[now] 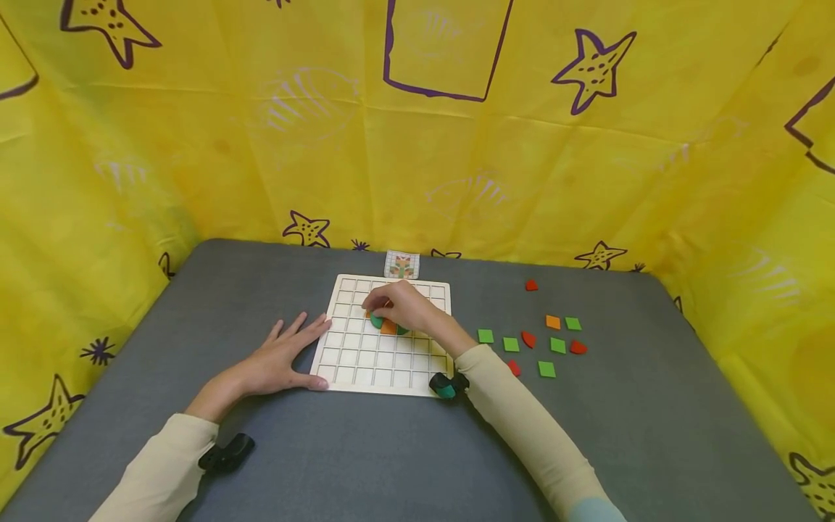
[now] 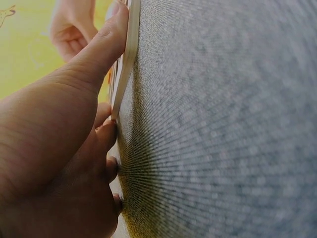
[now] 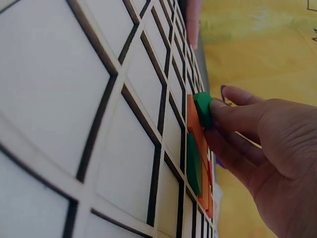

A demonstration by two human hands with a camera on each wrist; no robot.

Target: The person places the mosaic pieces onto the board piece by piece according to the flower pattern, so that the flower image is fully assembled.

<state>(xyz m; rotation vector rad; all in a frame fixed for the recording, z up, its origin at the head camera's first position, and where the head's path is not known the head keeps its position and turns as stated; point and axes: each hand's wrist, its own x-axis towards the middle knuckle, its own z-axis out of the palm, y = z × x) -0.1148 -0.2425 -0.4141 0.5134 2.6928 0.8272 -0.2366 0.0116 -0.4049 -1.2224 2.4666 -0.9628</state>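
A pale wooden grid board [image 1: 365,359] lies on the grey table. Over its upper middle, my right hand [image 1: 409,308] pinches a green tile [image 3: 202,109] between thumb and fingers. In the right wrist view that tile is at an orange tile [image 3: 192,116] set in the grid; whether it is seated I cannot tell. Another green tile [image 3: 193,164] with curved sides sits below, beside more orange and some red, partly hidden by the hand in the head view. My left hand [image 1: 277,360] is spread at the board's left edge, its thumb touching the near left corner.
Loose green tiles [image 1: 546,370], red pieces [image 1: 528,339] and an orange tile [image 1: 553,322] lie scattered on the table right of the board. A small patterned card [image 1: 401,265] is at the board's far edge. Yellow cloth [image 1: 417,159] hangs behind and at both sides.
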